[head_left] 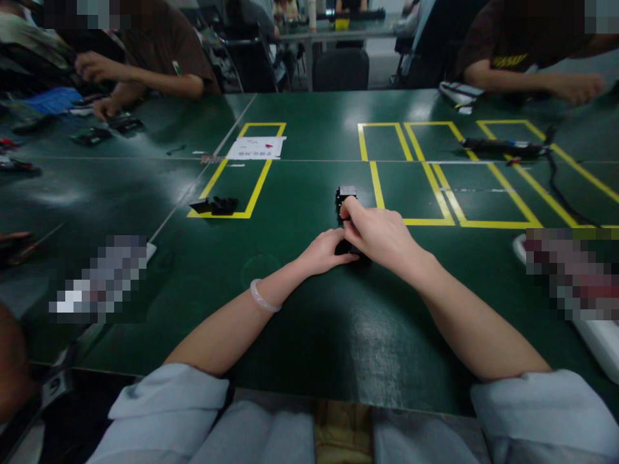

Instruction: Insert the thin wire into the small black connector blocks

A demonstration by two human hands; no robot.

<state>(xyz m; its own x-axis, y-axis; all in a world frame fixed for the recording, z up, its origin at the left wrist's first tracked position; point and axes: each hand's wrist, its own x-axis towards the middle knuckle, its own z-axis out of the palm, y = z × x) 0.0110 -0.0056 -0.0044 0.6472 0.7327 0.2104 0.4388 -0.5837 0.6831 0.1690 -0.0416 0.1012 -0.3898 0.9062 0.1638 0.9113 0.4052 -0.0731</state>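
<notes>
Small black plastic block-shaped part (346, 195): stands on the dark green glossy table (300, 322), near its middle, just left of a yellow taped rectangle outline (416, 222). Lower portion hidden by the hands; exact shape cannot be told.

Right hand (382, 238): lies over the part from the right, fingers curled together, one fingertip (346, 205) touching the part's top. Grip closed around the part's lower end, as far as shows.

Left hand (325, 252): palm down on the table, fingertips meeting the base of the part under the right hand; whether it clamps anything cannot be told. Pale translucent bangle (264, 298) on the wrist.

Second small black part (215, 205): lying at the near corner of another yellow taped outline, well apart to the left.

White paper sheet (256, 147): farther back, within that outline.

Black cabled tool (503, 147): far right, on the taped outlines.

Other people's hands: at far left (99, 66) and far right (578, 87) table edges.
</notes>
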